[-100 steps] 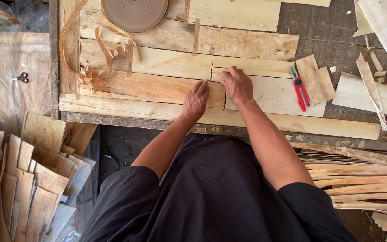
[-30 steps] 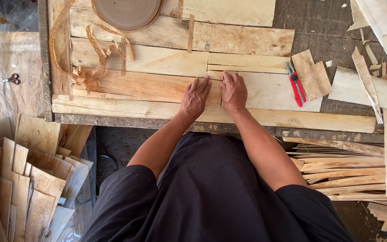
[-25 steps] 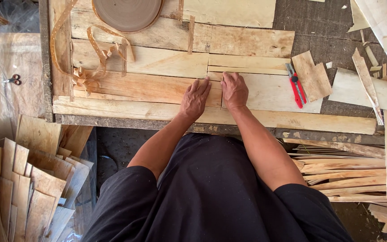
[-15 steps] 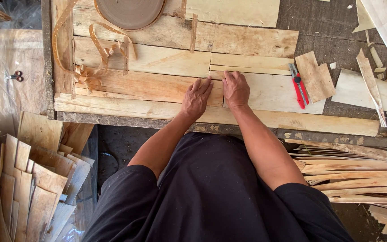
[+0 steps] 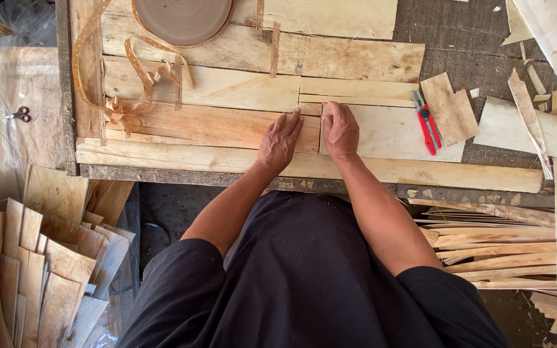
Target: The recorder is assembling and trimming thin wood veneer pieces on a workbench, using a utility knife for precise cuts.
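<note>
- Left hand (image 5: 280, 140) laid flat, fingers extended, pressed on the left veneer sheet (image 5: 214, 126); nothing gripped.
- Right hand (image 5: 340, 131) likewise flat on the right veneer sheet (image 5: 391, 132).
- Sheets butted edge to edge between the hands, apparently held down so the seam stays closed.
- Tape roll (image 5: 183, 18) kept at the bench top, red cutter (image 5: 425, 121) just right of the right hand, within reach.

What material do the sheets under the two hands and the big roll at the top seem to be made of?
The sheets under the left hand and right hand look like thin, unfinished wood veneer: pale, with visible grain and rough edges. The roll looks like brown tape, perhaps paper; its loose end shows small holes.
</note>
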